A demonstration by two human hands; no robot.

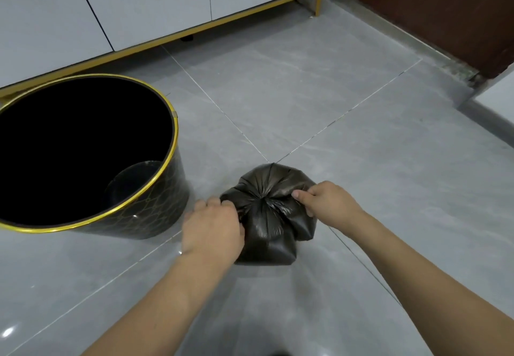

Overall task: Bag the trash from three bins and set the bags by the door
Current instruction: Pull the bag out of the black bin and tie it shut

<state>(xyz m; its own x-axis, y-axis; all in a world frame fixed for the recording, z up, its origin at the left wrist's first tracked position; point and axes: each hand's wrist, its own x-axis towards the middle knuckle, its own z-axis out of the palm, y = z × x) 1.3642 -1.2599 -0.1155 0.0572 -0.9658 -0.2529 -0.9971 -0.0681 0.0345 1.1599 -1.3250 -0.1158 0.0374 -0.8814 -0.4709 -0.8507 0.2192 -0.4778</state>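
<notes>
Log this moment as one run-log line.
stage: tying bag | left hand: grips bag | right hand: pinches bag | bin: unlined

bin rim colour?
Gold, on the black bin; rim shows in the head view.

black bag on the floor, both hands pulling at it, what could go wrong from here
The left hand and right hand pinch thin plastic on opposite sides of the black bag; pulling hard might tear it or slip the gathered centre loose. The bin stands close beside the left hand, so an elbow swing could knock it.
</notes>
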